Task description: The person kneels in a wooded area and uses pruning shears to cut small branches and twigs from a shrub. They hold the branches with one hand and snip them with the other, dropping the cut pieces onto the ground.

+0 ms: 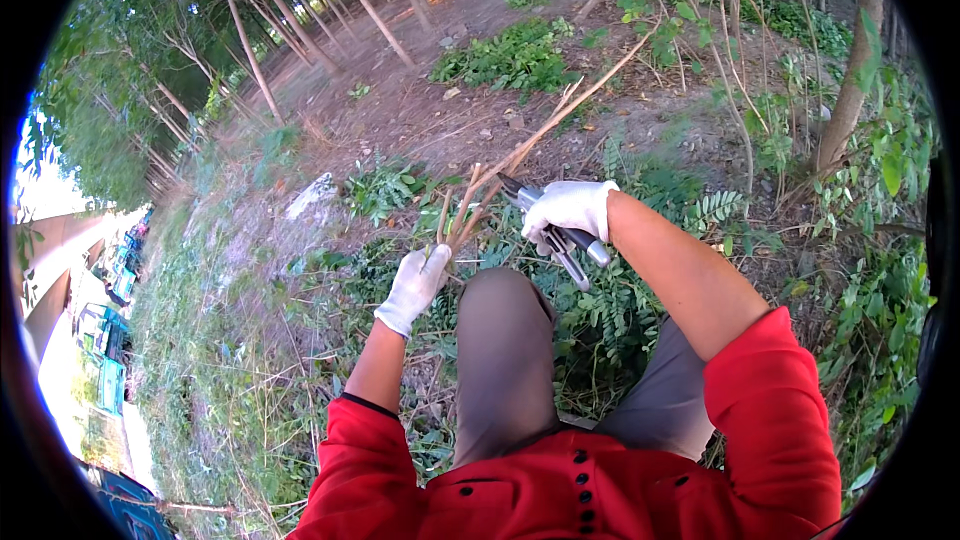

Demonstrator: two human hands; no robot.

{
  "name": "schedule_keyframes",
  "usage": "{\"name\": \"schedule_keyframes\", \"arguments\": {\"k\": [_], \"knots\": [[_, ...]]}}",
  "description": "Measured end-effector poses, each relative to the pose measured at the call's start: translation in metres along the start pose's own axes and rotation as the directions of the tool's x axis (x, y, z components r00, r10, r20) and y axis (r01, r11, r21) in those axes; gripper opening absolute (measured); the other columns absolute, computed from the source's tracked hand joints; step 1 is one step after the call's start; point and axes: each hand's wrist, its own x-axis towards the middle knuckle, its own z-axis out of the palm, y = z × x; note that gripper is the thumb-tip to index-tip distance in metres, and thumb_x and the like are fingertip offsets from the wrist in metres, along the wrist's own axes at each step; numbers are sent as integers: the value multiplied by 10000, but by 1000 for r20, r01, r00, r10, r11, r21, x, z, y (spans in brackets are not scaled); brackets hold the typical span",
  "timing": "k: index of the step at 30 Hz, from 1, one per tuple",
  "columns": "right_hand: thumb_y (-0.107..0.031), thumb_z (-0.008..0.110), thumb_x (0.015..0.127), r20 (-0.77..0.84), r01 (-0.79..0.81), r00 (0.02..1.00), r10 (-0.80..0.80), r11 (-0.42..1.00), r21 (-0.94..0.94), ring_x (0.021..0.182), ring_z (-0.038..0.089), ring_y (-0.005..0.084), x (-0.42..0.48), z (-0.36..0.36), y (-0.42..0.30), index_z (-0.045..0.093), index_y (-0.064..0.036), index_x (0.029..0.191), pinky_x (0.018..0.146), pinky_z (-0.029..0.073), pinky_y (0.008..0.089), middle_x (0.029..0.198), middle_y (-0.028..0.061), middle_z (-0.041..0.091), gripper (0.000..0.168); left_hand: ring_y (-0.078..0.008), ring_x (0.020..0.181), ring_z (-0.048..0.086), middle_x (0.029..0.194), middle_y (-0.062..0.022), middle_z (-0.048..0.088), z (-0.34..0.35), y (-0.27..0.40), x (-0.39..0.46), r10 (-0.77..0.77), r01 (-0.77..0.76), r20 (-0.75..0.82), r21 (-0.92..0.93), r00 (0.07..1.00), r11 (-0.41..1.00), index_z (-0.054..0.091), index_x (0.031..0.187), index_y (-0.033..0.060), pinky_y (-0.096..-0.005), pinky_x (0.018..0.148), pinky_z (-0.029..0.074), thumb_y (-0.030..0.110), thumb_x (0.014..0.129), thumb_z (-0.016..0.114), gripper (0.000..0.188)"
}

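My left hand (417,281), in a white knitted glove, grips a small bundle of thin cut branches (480,199) near their lower ends. One long branch (592,94) slants from the bundle up toward the top right. In my right hand (564,214), also gloved in white, is a pair of pruning shears (574,244) with grey and black handles. Their dark jaws point up and left, close beside the branches. Whether the blades touch the wood, I cannot tell. My bent knee (506,345) sits just below and between the hands.
Low green weeds (382,187) and dry grass cover the slope around me. A slender tree trunk (855,75) stands at the right, with thin stems (735,75) nearby. More trees (367,7) rise beyond bare soil. Blue-green vehicles (105,337) are at the far left, beside a pale road.
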Motion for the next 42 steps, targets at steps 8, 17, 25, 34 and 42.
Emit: {"name": "schedule_keyframes", "arguments": {"k": [8,17,25,34,42], "knots": [[-175,680,732,-197,-34,980,-14,970,-239,617,541,150,-13,-16,-1,551,-51,832,581,445,315,698,42,581,205,-62,398,358,538,56,438,-20,6,5,118,-108,-100,96,988,989,613,773,44,-242,393,252,439,984,484,465],[-175,653,792,-437,167,893,-108,981,97,623,550,155,-26,-82,7,558,-60,843,579,430,319,718,64,600,158,-39,385,306,529,78,393,-57,45,-32,-19,18,17,88,1000,996,601,782,52,-229,367,220,447,988,487,460],[-157,665,818,-570,399,793,-218,891,216,673,565,140,-23,-111,16,561,-78,885,612,439,300,775,32,594,146,-58,371,332,501,40,419,-79,54,-60,29,-28,-5,95,1000,995,603,751,14,-240,354,234,519,980,463,571],[-28,669,804,-721,700,600,-347,664,263,601,594,151,-25,-111,-1,487,-66,1021,535,499,335,760,49,579,286,-64,377,335,489,40,409,-69,49,-60,12,-14,30,64,999,998,621,762,7,-243,374,246,486,982,470,548],[-144,599,814,-679,132,5,-734,673,-728,945,601,424,-22,-114,-9,477,-44,1106,877,468,456,947,212,623,332,-68,414,328,535,36,424,-44,10,-56,-71,64,139,54,988,996,600,795,46,-246,400,244,442,969,484,449]]}}
